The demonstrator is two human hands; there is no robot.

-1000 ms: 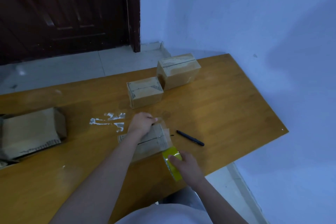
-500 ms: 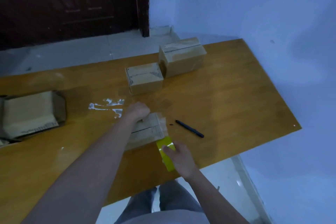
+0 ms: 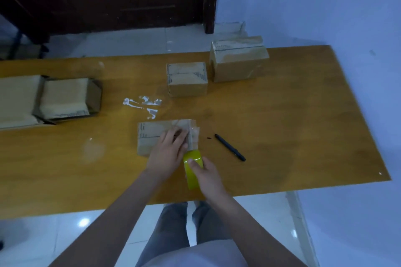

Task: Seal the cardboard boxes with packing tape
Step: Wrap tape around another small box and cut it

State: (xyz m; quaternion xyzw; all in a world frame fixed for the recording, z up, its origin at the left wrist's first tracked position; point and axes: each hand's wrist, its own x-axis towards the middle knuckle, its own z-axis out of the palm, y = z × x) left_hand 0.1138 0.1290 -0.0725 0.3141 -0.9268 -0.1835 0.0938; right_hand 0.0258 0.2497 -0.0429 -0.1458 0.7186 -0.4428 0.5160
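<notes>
While the wooden desk point(image 3: 282, 115) is carrying everything, two taped boxes point(image 3: 187, 79) are sitting at its far side and open cartons point(image 3: 65, 97) are lying at its left end. The small cardboard box point(image 3: 152, 138) being sealed is resting near the front edge, looking light and stiff-walled, likely to slide unless pinned from above. The left hand point(image 3: 167, 154) is pressing flat on its top, fingers straight. The right hand point(image 3: 206, 173) is gripping the yellow tape roll point(image 3: 192, 167) at the box's right end, clear tape point(image 3: 193, 134) looking thin, clingy and wrinkle-prone. A black pen point(image 3: 230, 147) is lying nearby.
</notes>
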